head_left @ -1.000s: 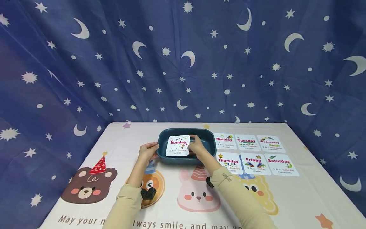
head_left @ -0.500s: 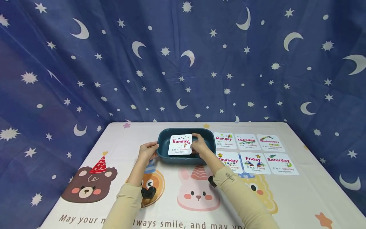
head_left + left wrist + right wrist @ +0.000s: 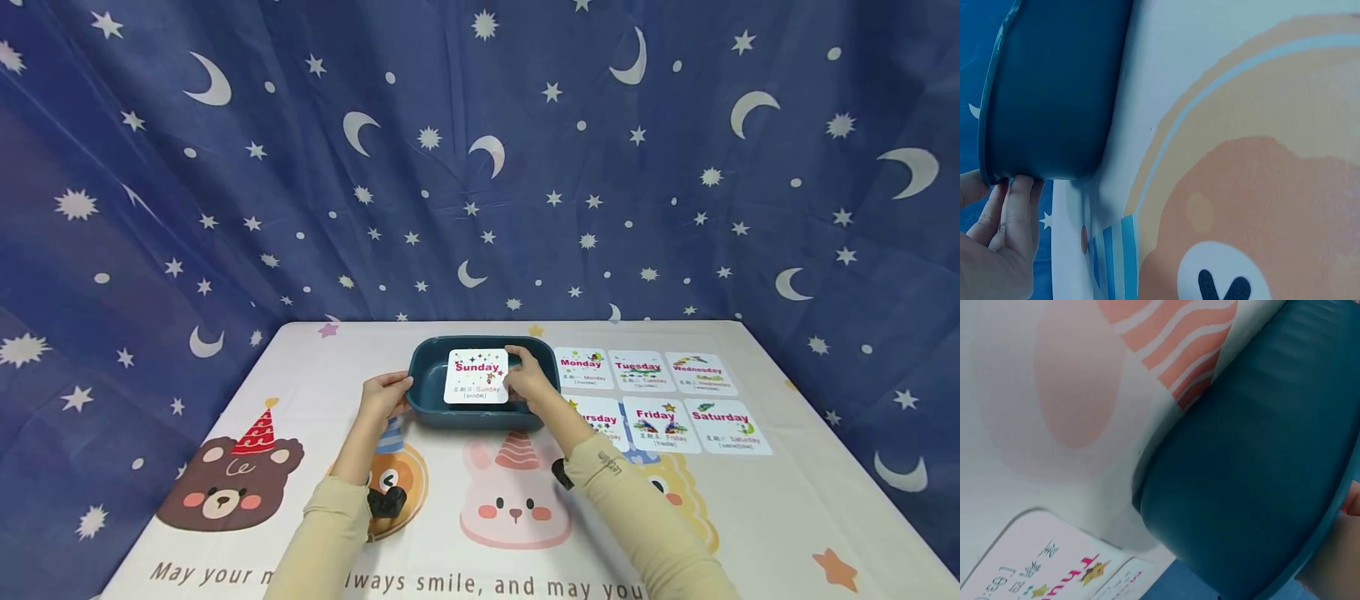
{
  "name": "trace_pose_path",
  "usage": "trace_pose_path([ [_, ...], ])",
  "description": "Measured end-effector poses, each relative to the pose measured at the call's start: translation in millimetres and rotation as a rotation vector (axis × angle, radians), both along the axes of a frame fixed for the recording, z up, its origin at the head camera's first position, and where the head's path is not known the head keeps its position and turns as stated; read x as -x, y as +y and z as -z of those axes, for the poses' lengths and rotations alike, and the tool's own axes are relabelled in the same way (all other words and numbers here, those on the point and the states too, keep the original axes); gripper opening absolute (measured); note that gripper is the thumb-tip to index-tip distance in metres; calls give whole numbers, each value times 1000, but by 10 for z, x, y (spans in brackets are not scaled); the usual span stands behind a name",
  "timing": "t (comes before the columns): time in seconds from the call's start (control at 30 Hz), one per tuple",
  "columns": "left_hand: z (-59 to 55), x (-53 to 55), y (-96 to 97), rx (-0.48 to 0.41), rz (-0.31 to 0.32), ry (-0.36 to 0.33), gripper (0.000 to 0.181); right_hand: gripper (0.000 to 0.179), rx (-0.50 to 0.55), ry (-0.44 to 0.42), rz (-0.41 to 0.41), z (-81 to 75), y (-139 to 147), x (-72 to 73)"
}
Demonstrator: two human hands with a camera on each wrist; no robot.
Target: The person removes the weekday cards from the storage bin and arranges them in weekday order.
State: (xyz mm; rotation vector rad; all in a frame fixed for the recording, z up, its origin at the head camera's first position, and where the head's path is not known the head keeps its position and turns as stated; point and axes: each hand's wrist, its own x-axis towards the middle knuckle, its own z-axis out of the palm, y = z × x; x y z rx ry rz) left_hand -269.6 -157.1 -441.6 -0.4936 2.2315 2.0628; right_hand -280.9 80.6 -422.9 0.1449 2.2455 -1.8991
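Observation:
A dark teal oval-cornered basin [image 3: 431, 414] stands on the table near its far edge. My left hand [image 3: 385, 397] grips the basin's left rim; in the left wrist view the thumb lies on one side of the rim and the fingers [image 3: 1019, 206] on the outer wall. Over the basin's opening, my right hand [image 3: 528, 379] pinches a white square Sunday card [image 3: 477, 377] by its right edge, printed side up. The right wrist view shows the basin's outer wall [image 3: 1241, 456] and only a bit of the hand [image 3: 1332, 556] beyond the rim.
Right of the basin lie two rows of cards: Monday [image 3: 583, 368], Tuesday [image 3: 642, 372] and Wednesday [image 3: 702, 373] behind, Thursday [image 3: 606, 414], Friday [image 3: 662, 424] and Saturday [image 3: 727, 427] in front. My right forearm partly covers Thursday. A starry blue curtain [image 3: 480, 167] hangs behind the table.
The Sunday card and my right hand have shifted slightly right and up over the basin. My left hand keeps its hold on the rim. The whole view has moved slightly.

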Motion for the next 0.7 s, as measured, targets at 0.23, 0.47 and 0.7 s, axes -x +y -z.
trace_pose_path([
  [0.23, 2, 13, 2, 0, -8, -10, 35, 72, -24, 16, 1, -108, 91, -61],
  [0.47, 6, 29, -8, -21, -11, 6, 35, 65, -15, 33, -36, -160, 261, -85],
  [0.7, 25, 13, -28, -3, 15, 10, 36, 63, -52, 63, -108, -178, 527, -219],
])
